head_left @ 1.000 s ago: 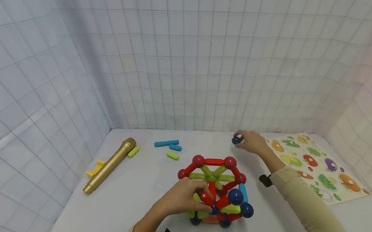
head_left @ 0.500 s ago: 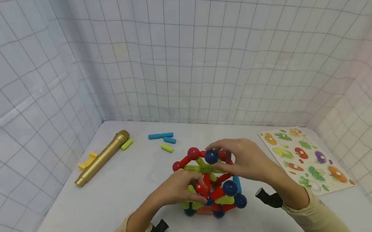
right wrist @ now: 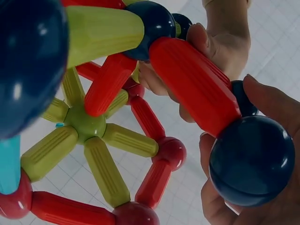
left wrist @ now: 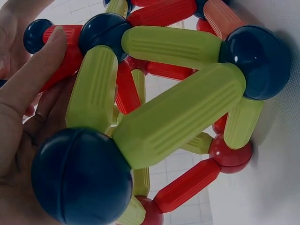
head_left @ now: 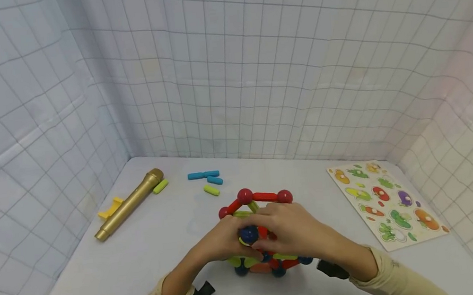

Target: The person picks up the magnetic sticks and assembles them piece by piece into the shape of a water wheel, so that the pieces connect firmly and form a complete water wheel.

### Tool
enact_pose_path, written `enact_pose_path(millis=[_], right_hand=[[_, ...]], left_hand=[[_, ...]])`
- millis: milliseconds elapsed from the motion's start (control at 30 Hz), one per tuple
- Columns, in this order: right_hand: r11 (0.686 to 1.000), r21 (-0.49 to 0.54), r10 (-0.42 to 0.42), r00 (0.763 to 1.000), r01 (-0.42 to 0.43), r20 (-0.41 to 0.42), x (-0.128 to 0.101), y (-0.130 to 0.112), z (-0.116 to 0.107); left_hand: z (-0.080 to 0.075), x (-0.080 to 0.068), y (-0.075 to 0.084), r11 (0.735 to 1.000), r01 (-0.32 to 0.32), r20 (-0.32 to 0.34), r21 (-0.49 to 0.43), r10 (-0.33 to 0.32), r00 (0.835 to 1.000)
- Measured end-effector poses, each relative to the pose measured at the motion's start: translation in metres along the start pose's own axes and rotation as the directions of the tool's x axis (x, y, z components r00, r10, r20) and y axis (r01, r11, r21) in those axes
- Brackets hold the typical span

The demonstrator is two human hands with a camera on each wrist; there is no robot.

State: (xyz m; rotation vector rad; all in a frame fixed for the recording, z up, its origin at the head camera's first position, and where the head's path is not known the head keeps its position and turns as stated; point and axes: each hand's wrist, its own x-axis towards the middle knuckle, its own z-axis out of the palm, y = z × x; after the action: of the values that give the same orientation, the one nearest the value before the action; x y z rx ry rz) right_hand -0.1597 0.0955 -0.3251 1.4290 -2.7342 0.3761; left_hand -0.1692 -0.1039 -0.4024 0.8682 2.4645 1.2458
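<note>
A ball-and-stick magnetic structure (head_left: 265,196) of red, green and blue parts stands on the table in front of the person. The left hand (head_left: 224,238) grips it at a red magnetic stick (left wrist: 69,64), its thumb lying along the stick in the left wrist view. The right hand (head_left: 293,232) holds a dark blue ball (head_left: 249,235) between thumb and fingers, close against the left hand. In the right wrist view, another blue ball (right wrist: 253,161) caps a red stick (right wrist: 194,84) in front of the right hand. Both hands cover the structure's middle in the head view.
Blue sticks (head_left: 203,175) and a green stick (head_left: 211,190) lie behind the structure. To the left are a gold toy microphone (head_left: 131,204), a yellow piece (head_left: 111,208) and another green stick (head_left: 161,186). A vegetable puzzle board (head_left: 387,204) lies at right. Gridded cloth walls (head_left: 229,72) surround the table.
The right hand has brought the blue ball from the table's back right, over the structure, to the left hand. The left hand has kept its grip. The head view has shifted slightly.
</note>
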Motion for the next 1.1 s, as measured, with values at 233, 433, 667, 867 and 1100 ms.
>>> enact_pose_path(millis=[233,433,667,867,1100], right_hand=[[1.0,-0.022,-0.011,0.999,0.01,-0.046,-0.003,0.0,0.008],[1.0,-0.004,0.0,0.994,0.0,-0.107,-0.012,0.001,0.008],[0.981,0.111,0.175,0.972,-0.158,-0.155,-0.052,0.014,-0.007],[0.937,0.178,0.317,0.947,-0.302,-0.061,-0.07,0.022,0.0],[0.921,0.268,0.318,0.944,-0.284,-0.092,-0.074,0.029,0.009]], left_hand=[[0.0,-0.001,-0.004,0.999,0.003,0.031,-0.034,-0.002,1.0],[-0.001,-0.001,-0.004,1.0,-0.021,0.03,-0.003,0.021,0.999],[-0.002,0.003,-0.003,0.998,-0.055,0.039,0.039,0.054,0.998],[-0.003,0.003,-0.003,0.999,-0.031,0.044,0.023,0.03,0.999],[-0.016,-0.002,-0.003,0.999,-0.051,0.108,0.011,0.05,0.993]])
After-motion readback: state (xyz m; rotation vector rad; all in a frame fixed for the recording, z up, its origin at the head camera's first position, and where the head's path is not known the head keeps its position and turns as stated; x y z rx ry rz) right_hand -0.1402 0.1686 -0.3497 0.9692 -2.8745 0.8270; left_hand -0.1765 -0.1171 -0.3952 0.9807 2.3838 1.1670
